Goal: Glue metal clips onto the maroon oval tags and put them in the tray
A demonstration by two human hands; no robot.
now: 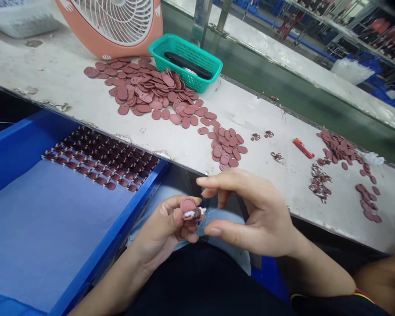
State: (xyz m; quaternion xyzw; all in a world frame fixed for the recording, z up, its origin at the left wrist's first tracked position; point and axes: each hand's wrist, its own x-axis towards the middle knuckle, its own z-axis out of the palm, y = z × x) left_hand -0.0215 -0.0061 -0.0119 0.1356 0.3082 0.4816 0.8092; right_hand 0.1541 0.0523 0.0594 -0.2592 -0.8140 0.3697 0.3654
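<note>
Above my lap, my left hand (164,224) is closed on a small figure part (195,214), dark with white and tan bits, together with a reddish-brown oval disc (187,205). Whether the two are joined I cannot tell. Just to the right, my right hand (260,210) is open, thumb and fingers spread apart, with nothing between them. Beyond the hands, a large heap of similar oval discs (151,87) lies on the workbench (184,145), trailing off into a smaller pile (226,147).
At left, a blue tray (62,245) holds rows of small disc-and-figure pieces (102,153). An orange fan (118,26) and a green basket (186,61) stand behind the discs. Figure parts (320,182), a red lighter (303,148) and more discs (339,145) lie to the right.
</note>
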